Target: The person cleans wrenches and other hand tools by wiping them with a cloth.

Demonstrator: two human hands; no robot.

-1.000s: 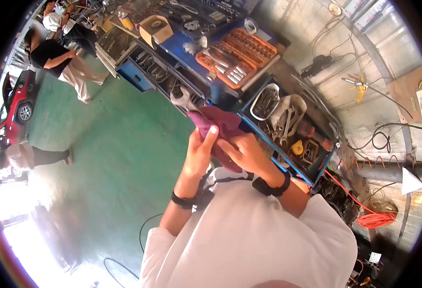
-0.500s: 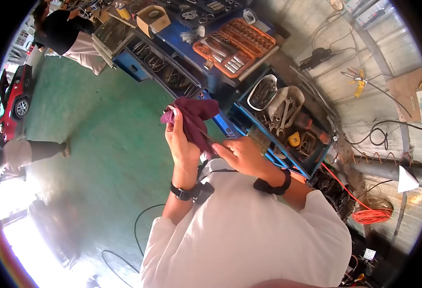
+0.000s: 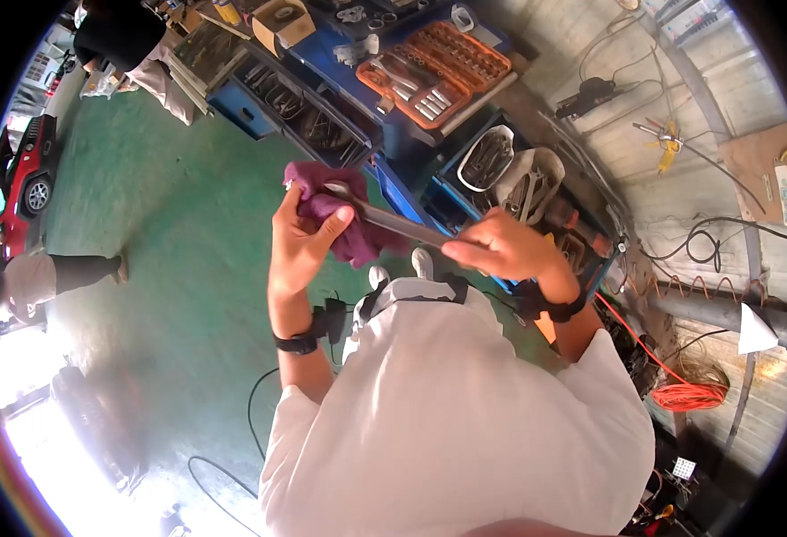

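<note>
A long metal wrench (image 3: 402,224) spans the gap between my two hands, over the green floor. My left hand (image 3: 308,233) grips a purple cloth (image 3: 367,243) that lies around and under the wrench's left end, with the thumb on top. The wrench's head shows partly among the folds. My right hand (image 3: 510,246) is closed around the other end of the wrench, which the fingers hide.
Ahead, a blue workbench (image 3: 317,54) holds an orange socket set (image 3: 438,76) and a cardboard box (image 3: 282,25). An open tool drawer (image 3: 590,268) is at the right. A person (image 3: 125,40) stands far left, near a red car (image 3: 26,183).
My hands have moved apart. The wrench, mostly wrapped in cloth before, now shows along its shaft. The cloth has shifted left with my left hand, and my right hand has moved right.
</note>
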